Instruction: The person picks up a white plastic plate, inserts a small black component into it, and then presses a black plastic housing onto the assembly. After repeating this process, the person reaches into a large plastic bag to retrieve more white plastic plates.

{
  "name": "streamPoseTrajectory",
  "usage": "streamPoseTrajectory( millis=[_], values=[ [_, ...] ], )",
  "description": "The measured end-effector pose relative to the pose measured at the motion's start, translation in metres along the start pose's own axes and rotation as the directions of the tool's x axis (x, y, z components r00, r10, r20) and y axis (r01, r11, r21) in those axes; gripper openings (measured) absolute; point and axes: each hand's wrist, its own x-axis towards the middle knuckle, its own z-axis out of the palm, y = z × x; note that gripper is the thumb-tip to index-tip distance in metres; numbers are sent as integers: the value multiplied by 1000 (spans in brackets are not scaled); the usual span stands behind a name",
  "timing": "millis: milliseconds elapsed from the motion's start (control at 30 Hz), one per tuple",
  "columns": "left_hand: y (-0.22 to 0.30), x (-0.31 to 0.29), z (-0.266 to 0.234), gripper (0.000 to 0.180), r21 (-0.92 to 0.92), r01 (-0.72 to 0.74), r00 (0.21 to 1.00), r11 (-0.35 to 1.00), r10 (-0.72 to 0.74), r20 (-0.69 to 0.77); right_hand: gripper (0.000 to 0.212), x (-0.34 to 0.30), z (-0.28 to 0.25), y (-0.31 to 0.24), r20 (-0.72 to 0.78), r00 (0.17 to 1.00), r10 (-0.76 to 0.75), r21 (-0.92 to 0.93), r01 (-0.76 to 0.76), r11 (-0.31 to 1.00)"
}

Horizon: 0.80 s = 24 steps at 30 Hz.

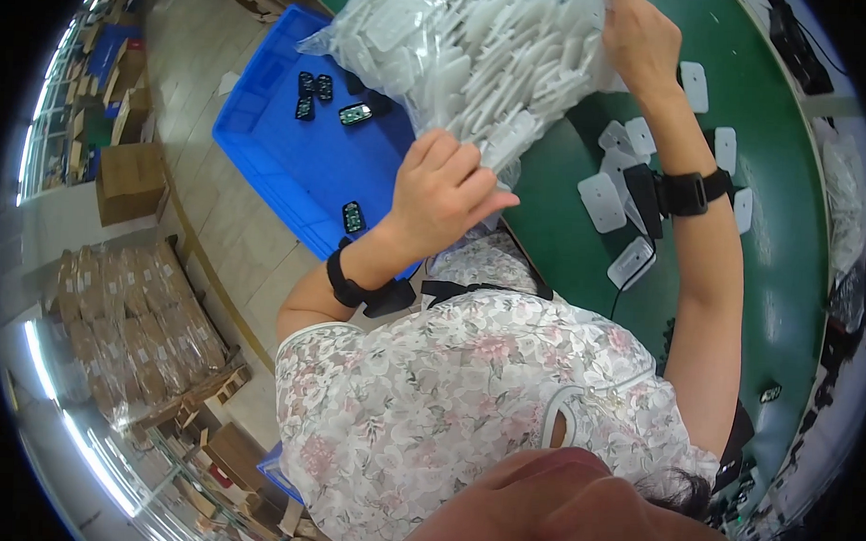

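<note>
A clear plastic bag (479, 57) full of flat white plastic pieces lies over the table edge and the blue bin. My left hand (445, 188) is closed on the bag's near edge, its thumb pointing right. At the far right side of the bag, my right hand (641, 44) is curled round the plastic; its fingertips are partly out of sight. Loose white plastic pieces (600, 202) lie beside the bag, under and around my right forearm. Each wrist wears a black band.
The blue bin (264, 184) on the left holds several small black pieces with circuit boards (355, 114). More white pieces (693, 87) lie on the green table (772, 254). A thin black cable (633, 277) runs from my right wristband. Wrapped cartons (131, 327) stand on a pallet at left.
</note>
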Motion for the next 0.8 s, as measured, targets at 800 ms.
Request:
streamPoseTrajectory(
  millis=[800],
  values=[
    [2, 9, 89, 22, 50, -36, 985, 998, 44, -166, 50, -40, 42, -83, 673, 735, -86, -319, 393, 863]
  ],
)
